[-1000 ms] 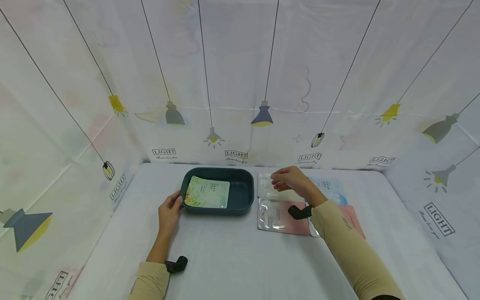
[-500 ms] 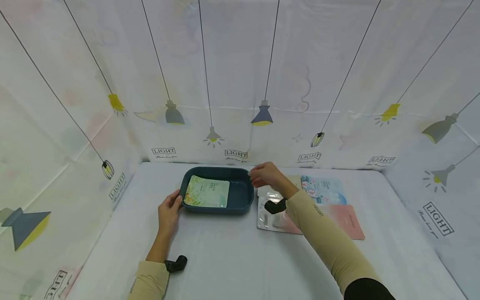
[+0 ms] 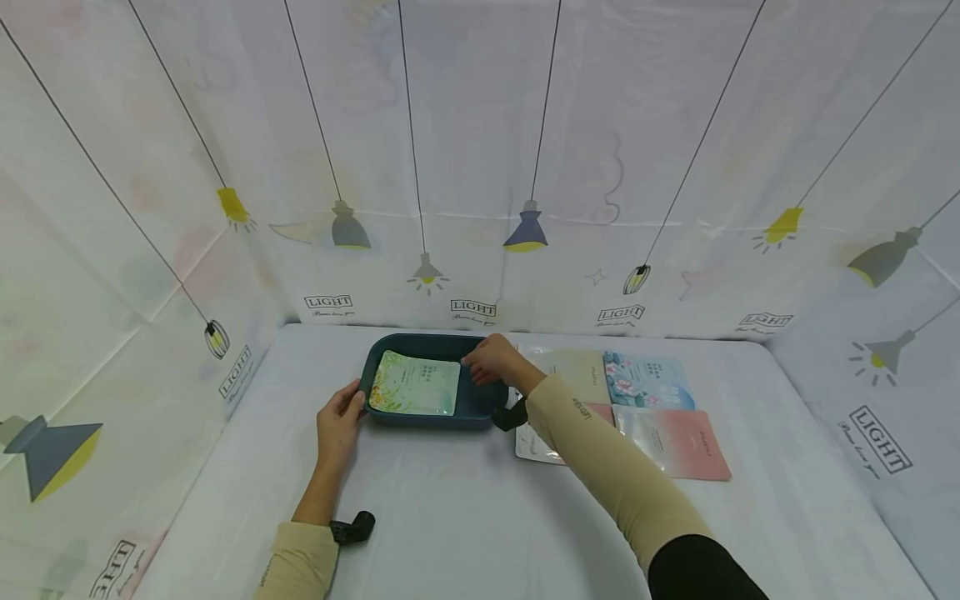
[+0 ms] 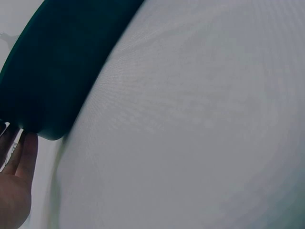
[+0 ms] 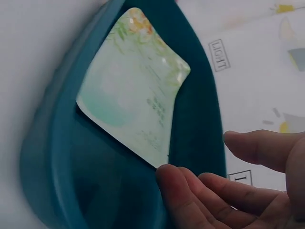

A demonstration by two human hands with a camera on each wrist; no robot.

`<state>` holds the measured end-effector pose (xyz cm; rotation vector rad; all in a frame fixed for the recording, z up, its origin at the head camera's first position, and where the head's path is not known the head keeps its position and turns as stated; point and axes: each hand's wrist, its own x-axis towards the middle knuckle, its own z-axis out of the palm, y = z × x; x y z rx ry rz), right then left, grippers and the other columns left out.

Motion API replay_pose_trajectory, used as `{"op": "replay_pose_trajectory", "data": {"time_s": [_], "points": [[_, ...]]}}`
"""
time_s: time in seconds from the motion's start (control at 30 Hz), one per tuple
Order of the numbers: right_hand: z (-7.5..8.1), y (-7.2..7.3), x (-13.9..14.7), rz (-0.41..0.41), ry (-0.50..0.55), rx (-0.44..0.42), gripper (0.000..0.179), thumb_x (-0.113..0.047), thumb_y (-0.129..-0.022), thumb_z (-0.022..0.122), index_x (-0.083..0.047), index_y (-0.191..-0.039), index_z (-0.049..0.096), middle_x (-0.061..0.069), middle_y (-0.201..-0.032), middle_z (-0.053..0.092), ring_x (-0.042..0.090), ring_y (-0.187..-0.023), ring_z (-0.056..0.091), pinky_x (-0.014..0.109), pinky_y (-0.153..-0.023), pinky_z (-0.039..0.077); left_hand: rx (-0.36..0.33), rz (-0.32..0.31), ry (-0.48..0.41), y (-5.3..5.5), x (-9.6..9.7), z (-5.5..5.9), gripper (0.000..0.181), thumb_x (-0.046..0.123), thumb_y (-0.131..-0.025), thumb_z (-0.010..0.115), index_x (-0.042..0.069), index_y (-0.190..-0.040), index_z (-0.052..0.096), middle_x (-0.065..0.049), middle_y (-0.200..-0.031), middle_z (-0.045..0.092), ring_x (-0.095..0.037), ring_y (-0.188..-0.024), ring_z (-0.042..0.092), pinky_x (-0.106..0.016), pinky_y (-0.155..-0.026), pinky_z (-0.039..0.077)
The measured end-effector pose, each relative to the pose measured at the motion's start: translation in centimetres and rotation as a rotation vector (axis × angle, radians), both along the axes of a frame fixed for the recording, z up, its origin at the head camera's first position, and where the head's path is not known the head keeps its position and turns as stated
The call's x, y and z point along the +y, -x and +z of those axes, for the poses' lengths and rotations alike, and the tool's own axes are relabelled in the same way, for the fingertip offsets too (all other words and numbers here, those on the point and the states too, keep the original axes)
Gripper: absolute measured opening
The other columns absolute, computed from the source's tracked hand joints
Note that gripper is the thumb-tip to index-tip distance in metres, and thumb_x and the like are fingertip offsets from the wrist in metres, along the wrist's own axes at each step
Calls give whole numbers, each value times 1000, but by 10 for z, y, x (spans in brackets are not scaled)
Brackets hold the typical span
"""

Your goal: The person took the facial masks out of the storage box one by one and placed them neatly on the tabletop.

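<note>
A dark teal tray (image 3: pixel 480 412) stands on the white table, with a pale green floral sachet (image 3: pixel 416 385) lying in its left part. My left hand (image 3: pixel 339 423) touches the tray's left end from outside; in the left wrist view its straight fingers (image 4: pixel 27 155) meet the tray wall. Over the tray's right part is my right hand (image 3: pixel 497 363). In the right wrist view its thumb stands well apart from the other fingers (image 5: pixel 174 183), and nothing is between them. One fingertip is right at the sachet's corner; whether it touches cannot be told.
Right of the tray lie several flat sachets: a pale beige one (image 3: pixel 581 368), a blue floral one (image 3: pixel 648 382) and a pink one (image 3: pixel 690 442). Another pink-and-silver sachet is partly behind my right forearm. A lamp-printed curtain (image 3: pixel 570 283) borders the table's back.
My right hand has moved left from above the sachets to over the tray, beside the green sachet. The left hand, tray and green sachet have stayed in place.
</note>
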<state>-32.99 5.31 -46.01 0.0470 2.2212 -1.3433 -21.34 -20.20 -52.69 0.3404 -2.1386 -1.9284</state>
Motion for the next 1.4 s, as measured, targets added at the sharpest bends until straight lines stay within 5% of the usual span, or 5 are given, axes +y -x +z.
{"op": "replay_pose_trajectory", "data": {"time_s": [0.3,0.8,1.03,1.2,1.4], "points": [[-17,-9,-21,35,-95,-37,40,-21,-81,65,5,-111,57,20,-104,63,30,-85,66,36,-73,56,2,3,14,0,-2,-3,37,19,-92,51,5,-126,51,-13,-128,54,-25,-109,55,-9,-73,50],[-26,-12,-42,-89,-157,-71,36,-9,-77,67,4,-109,56,16,-98,63,30,-78,68,35,-70,57,-3,-2,-1,1,-1,-1,37,18,-92,51,3,-127,50,-15,-128,54,-29,-113,54,-15,-78,52],[-32,-6,-43,-188,-94,-88,36,-3,-75,68,4,-109,56,15,-88,65,25,-67,67,34,-68,57,6,-6,-6,2,-2,0,38,18,-92,51,3,-127,50,-15,-127,54,-28,-112,54,-14,-77,52],[-33,-4,-44,-254,-63,-77,25,0,-74,66,2,-98,61,9,-78,62,17,-57,60,30,-60,55,-11,0,6,1,-2,-1,38,19,-93,51,5,-127,50,-13,-128,54,-25,-111,54,-13,-77,51],[-30,-12,-48,-208,-85,3,11,0,-72,65,0,-83,65,7,-71,60,15,-55,56,24,-50,50,-9,-7,-8,1,-2,-2,38,19,-92,51,4,-128,49,-14,-129,53,-28,-114,53,-13,-78,51]]}}
